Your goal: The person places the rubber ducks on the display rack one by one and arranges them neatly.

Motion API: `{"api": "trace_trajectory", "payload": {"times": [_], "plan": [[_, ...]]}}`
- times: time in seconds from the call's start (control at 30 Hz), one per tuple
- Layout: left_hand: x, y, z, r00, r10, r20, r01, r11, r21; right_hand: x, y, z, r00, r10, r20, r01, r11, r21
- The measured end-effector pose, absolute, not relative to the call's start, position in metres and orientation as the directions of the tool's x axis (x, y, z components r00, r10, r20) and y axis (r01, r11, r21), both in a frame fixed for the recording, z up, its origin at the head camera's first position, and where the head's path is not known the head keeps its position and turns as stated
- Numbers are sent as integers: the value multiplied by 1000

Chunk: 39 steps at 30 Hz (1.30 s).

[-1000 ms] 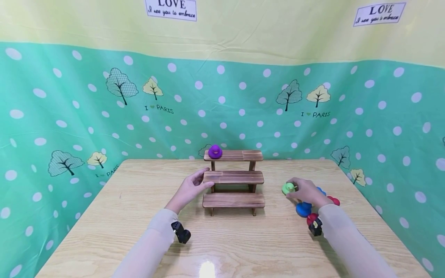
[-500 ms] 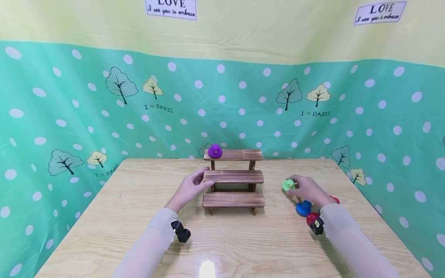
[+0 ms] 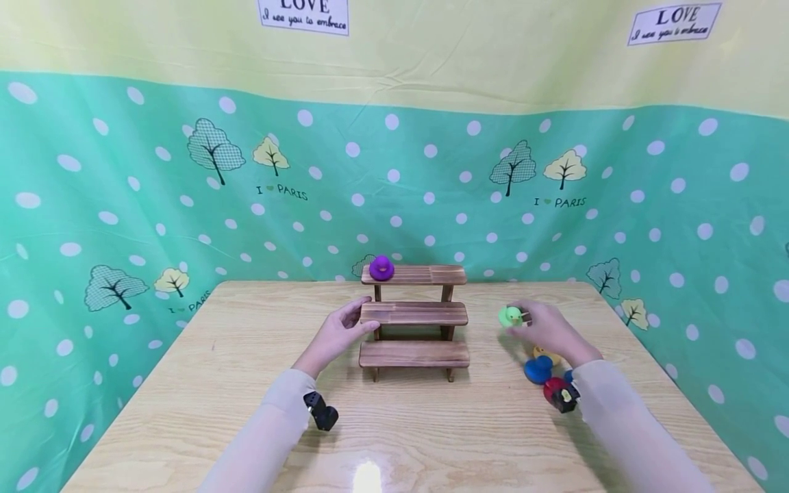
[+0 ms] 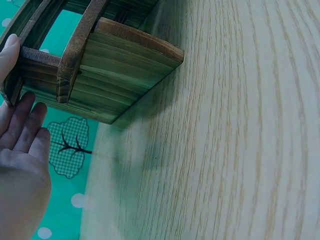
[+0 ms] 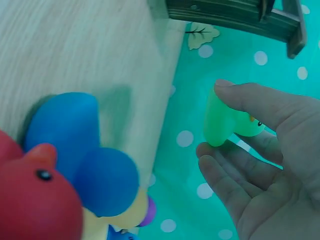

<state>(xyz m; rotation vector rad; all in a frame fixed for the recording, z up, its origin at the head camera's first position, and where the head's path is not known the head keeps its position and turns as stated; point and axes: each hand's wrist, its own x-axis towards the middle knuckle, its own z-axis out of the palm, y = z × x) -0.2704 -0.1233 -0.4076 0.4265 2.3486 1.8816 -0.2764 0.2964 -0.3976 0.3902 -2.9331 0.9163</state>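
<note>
A small three-step wooden display stand (image 3: pixel 414 313) stands mid-table, a purple rubber duck (image 3: pixel 381 268) at the left end of its top step. My left hand (image 3: pixel 339 335) grips the left end of the middle step, thumb on top and fingers beneath; the left wrist view shows the stand's end (image 4: pixel 135 60) beside those fingers. Right of the stand, my right hand (image 3: pixel 551 332) pinches a light green rubber duck (image 3: pixel 510 316) between thumb and fingers. In the right wrist view that green duck (image 5: pixel 217 120) is held above the table, its head toward the palm.
Below my right hand, on the table, cluster a blue duck (image 3: pixel 539 370), a red duck (image 3: pixel 557 390) and a yellow one (image 3: pixel 546 354). A purple shape (image 5: pixel 149 212) shows behind them in the right wrist view. A green dotted cloth (image 3: pixel 429 198) hangs behind the table.
My right hand has risen and shifted slightly away from me with the green duck, uncovering the yellow duck. My left hand and the stand have stayed put.
</note>
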Motion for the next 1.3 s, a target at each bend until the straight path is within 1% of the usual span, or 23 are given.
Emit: {"api": "trace_trajectory", "payload": {"times": [0.3, 0.47, 0.63, 0.83, 1.07, 1.3], "plan": [[-271, -123, -408, -955, 279, 97, 155, 195, 968, -269, 285, -378, -954, -231, 189, -297, 808, -509], [-271, -123, -409, -955, 278, 99, 158, 197, 968, -266, 279, -367, -937, -254, 238, -343, 787, -512], [-270, -123, -408, -958, 270, 101, 162, 213, 964, -267, 272, -358, -930, -260, 260, -362, 772, -522], [-269, -122, -405, -959, 267, 99, 162, 227, 960, -267, 264, -351, -917, -256, 306, -386, 765, -516], [-270, -122, -403, -949, 289, 125, 200, 247, 948, -270, 252, -345, -896, -256, 364, -418, 762, -495], [-271, -123, -404, -950, 288, 122, 192, 229, 954, -278, 241, -342, -881, -248, 404, -440, 744, -502]]}}
